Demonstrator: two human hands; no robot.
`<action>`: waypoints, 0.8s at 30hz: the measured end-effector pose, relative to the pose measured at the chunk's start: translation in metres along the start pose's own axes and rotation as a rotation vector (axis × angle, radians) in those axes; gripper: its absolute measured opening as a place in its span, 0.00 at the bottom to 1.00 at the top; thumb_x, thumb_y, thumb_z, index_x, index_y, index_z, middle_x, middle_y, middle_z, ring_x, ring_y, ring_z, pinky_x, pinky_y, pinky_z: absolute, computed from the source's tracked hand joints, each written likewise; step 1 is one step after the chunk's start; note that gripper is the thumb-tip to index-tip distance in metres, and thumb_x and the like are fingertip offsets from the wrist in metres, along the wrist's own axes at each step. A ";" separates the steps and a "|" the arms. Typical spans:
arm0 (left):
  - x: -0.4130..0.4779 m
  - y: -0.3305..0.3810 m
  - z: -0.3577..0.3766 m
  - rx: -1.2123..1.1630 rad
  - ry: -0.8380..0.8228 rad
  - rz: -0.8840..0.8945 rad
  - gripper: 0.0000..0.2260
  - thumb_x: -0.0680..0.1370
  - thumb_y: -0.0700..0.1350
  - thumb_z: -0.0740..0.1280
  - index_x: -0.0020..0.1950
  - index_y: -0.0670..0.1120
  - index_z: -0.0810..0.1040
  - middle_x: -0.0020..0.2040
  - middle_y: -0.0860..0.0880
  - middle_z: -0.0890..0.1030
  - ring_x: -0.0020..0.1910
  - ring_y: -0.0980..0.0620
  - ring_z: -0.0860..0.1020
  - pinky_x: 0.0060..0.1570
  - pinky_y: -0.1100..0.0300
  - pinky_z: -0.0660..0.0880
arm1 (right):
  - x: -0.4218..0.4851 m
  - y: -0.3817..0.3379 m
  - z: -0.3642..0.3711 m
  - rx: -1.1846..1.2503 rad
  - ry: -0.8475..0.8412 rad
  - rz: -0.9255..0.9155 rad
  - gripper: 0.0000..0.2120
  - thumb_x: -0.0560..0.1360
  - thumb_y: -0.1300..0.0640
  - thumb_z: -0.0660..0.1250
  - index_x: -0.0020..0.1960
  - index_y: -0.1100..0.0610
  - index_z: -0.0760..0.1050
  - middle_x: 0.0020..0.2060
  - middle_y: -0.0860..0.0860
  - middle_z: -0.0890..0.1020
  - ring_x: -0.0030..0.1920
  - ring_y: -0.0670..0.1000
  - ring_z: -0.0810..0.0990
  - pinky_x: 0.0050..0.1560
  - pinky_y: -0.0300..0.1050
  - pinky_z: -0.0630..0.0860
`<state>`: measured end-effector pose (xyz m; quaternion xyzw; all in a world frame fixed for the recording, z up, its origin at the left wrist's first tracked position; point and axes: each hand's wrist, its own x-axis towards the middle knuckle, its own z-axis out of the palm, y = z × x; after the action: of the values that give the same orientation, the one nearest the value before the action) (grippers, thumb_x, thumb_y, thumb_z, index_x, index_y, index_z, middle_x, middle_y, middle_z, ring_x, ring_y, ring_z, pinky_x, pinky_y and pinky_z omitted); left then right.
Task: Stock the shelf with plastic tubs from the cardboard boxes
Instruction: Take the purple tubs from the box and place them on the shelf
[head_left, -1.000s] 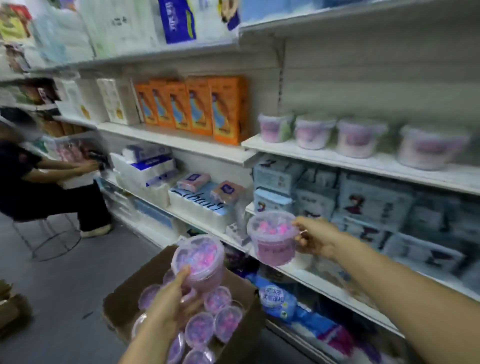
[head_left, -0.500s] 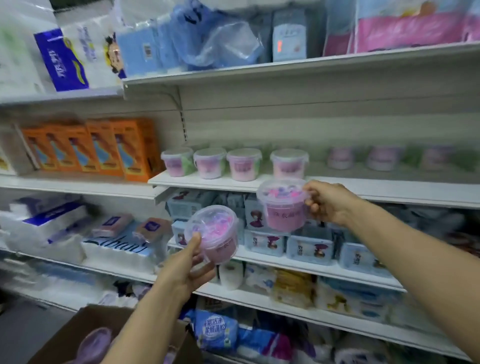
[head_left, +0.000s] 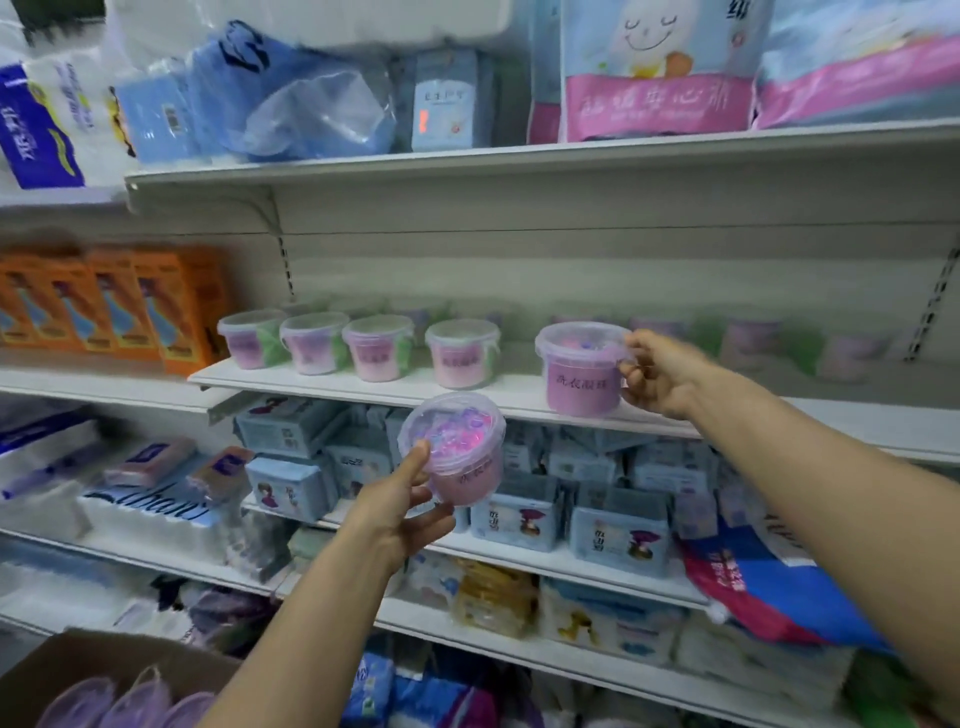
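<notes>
My right hand (head_left: 657, 375) grips a pink plastic tub (head_left: 581, 370) with a clear lid by its side, at the front edge of the white shelf (head_left: 519, 397), right of a row of several like tubs (head_left: 371, 349). Whether its base touches the shelf I cannot tell. My left hand (head_left: 402, 506) holds a second pink tub (head_left: 457, 453) tilted toward me, lower down, in front of the shelf below. The cardboard box (head_left: 67, 670) with more tubs (head_left: 124, 699) shows at the bottom left.
Orange boxes (head_left: 130, 306) stand left of the tub row. More blurred tubs (head_left: 748, 338) sit farther back on the right. Blue packs (head_left: 618, 525) fill the shelf below, bagged goods (head_left: 649, 73) the shelf above. Lower shelves hold mixed packets.
Both hands rose from the box toward the shelf. My right hand carried its tub up and right to the shelf edge; my left hand lifted its tub higher.
</notes>
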<state>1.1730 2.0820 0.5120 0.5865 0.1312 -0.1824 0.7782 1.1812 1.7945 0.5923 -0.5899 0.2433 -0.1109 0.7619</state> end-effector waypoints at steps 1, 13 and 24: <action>0.000 -0.003 0.008 -0.014 0.002 -0.005 0.18 0.73 0.55 0.71 0.50 0.41 0.76 0.55 0.40 0.78 0.47 0.40 0.81 0.36 0.51 0.81 | 0.005 -0.003 -0.003 0.003 0.008 -0.006 0.11 0.75 0.56 0.64 0.35 0.55 0.69 0.16 0.49 0.73 0.14 0.43 0.67 0.36 0.38 0.71; 0.001 -0.005 0.042 -0.065 0.058 -0.001 0.17 0.75 0.53 0.70 0.49 0.39 0.75 0.50 0.40 0.77 0.44 0.39 0.81 0.29 0.51 0.81 | 0.068 0.012 0.005 -0.041 0.048 0.008 0.04 0.75 0.60 0.66 0.48 0.60 0.75 0.17 0.51 0.74 0.15 0.45 0.71 0.20 0.34 0.72; 0.020 0.007 0.033 -0.049 0.060 -0.025 0.21 0.74 0.55 0.71 0.54 0.38 0.76 0.54 0.39 0.77 0.46 0.39 0.82 0.29 0.52 0.81 | 0.078 0.013 0.001 -0.290 0.086 -0.033 0.14 0.77 0.48 0.64 0.47 0.60 0.75 0.30 0.55 0.80 0.27 0.51 0.77 0.36 0.44 0.76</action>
<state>1.1935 2.0499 0.5191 0.5707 0.1662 -0.1713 0.7857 1.2471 1.7630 0.5611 -0.6926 0.2793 -0.1122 0.6555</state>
